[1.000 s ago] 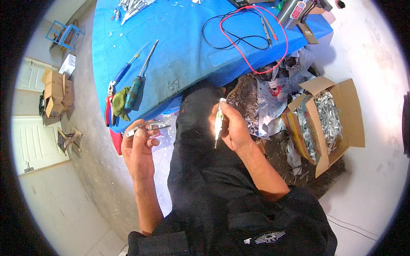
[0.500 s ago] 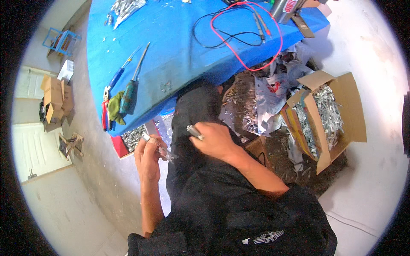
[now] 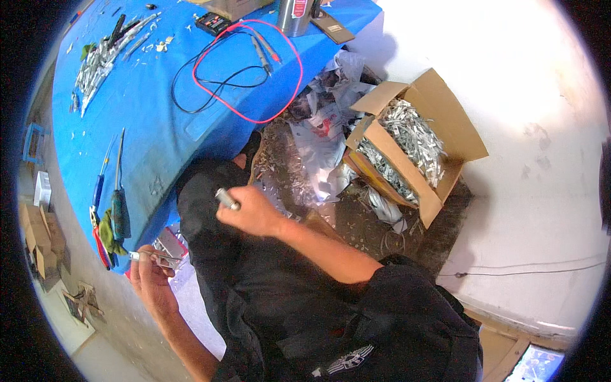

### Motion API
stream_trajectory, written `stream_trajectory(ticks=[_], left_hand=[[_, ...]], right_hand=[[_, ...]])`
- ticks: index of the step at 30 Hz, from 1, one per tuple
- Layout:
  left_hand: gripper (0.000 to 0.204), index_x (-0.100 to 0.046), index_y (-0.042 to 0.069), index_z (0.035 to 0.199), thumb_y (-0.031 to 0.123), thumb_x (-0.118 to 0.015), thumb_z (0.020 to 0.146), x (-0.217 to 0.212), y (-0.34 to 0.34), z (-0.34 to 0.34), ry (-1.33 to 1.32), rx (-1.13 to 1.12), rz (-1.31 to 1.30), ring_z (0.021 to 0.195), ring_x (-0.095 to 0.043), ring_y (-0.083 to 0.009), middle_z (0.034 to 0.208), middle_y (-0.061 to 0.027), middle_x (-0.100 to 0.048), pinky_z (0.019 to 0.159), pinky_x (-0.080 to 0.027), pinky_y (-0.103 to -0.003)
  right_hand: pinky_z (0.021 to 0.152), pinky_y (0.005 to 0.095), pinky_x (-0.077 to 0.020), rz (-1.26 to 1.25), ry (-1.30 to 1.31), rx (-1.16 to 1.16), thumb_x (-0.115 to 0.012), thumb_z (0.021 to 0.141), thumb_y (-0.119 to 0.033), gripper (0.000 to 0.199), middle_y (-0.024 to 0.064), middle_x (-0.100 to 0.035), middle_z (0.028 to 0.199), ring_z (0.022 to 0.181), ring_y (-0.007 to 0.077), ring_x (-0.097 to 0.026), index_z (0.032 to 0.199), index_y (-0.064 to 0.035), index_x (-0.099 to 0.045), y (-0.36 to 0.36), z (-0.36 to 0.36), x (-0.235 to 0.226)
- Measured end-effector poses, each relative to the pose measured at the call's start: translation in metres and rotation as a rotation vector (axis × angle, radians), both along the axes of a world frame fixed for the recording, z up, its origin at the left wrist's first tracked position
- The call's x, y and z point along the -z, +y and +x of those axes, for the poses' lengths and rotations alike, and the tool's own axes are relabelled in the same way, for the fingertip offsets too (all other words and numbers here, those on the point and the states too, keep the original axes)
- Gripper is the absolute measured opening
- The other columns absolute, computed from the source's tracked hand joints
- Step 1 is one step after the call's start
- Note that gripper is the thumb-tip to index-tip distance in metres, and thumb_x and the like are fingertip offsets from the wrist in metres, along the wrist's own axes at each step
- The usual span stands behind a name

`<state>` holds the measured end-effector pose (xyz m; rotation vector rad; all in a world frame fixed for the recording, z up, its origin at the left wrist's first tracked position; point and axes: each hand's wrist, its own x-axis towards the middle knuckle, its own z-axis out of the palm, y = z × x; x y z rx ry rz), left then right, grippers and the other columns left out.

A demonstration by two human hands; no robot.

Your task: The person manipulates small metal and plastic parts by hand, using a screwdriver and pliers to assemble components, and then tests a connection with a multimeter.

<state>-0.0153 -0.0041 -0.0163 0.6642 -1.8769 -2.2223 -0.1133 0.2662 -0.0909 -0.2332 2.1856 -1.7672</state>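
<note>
My left hand (image 3: 151,283) pinches a thin silvery metal strip with a pale end (image 3: 135,256) beside the table's front edge. My closed right hand (image 3: 254,213) holds a short silver metal cylinder (image 3: 228,199), one end sticking out past the thumb, above my black-clothed leg. The two hands are apart. On the blue-covered table (image 3: 159,137), nearest my left hand, lie a screwdriver with a teal handle (image 3: 119,213), a green cloth (image 3: 111,234) and pliers with red and blue handles (image 3: 99,242).
Multimeter leads (image 3: 299,70) loop over the table near a steel flask (image 3: 294,18). A pile of silvery strips (image 3: 102,67) lies at the far left. On the right, an open cardboard box (image 3: 458,137) of metal pieces stands beside plastic bags (image 3: 321,137) and a white wall.
The view has swung to the right, so the table and tools appear further left and more of the wall shows. Both hands keep hold of their metal pieces.
</note>
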Motion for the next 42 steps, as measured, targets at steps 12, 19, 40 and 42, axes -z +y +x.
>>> stream_trajectory(ticks=[12,19,40,42], left_hand=[[0.038,-0.06,-0.003,0.133,0.026,-0.062,0.108,-0.003,0.006,-0.059,0.12,-0.069,0.082,0.089,-0.063,-0.0103,0.107,-0.0062,-0.068,0.067,-0.047,-0.023],[0.066,-0.044,0.0,0.152,0.005,-0.075,0.094,-0.095,0.257,-0.06,0.167,0.855,0.19,0.109,-0.068,-0.0207,0.143,-0.019,-0.059,0.088,-0.059,-0.031],[0.041,-0.067,0.001,0.124,0.007,-0.081,0.086,-0.052,0.132,-0.053,0.373,0.41,-0.939,0.102,-0.071,-0.0301,0.114,-0.0165,-0.074,0.084,-0.058,-0.038],[0.038,-0.068,0.0,0.123,0.007,-0.08,0.088,-0.052,0.129,-0.048,0.332,0.416,-0.888,0.096,-0.074,-0.0298,0.108,-0.0167,-0.075,0.083,-0.058,-0.038]], right_hand=[[0.043,0.0297,-0.0372,-0.812,-0.048,1.087,-0.068,0.099,-0.03,0.025,-0.0029,-0.053,0.066,0.049,0.0122,-0.049,0.082,-0.0157,-0.057,0.241,-0.05,0.026],[0.047,0.0269,-0.0321,-1.067,0.161,1.86,-0.053,0.104,-0.041,0.029,-0.0037,-0.045,0.069,0.056,0.0109,-0.042,0.092,-0.0152,-0.053,0.357,0.0,0.047],[0.103,0.0443,-0.0491,-1.106,-0.22,0.284,-0.038,0.113,-0.046,0.047,0.0097,-0.066,0.125,0.121,0.0268,-0.061,0.135,-0.0088,-0.056,-0.005,-0.004,-0.056],[0.104,0.0432,-0.0483,-1.097,-0.253,0.204,-0.04,0.112,-0.046,0.049,0.0106,-0.065,0.125,0.121,0.0261,-0.061,0.136,-0.0064,-0.055,-0.016,0.004,-0.058]])
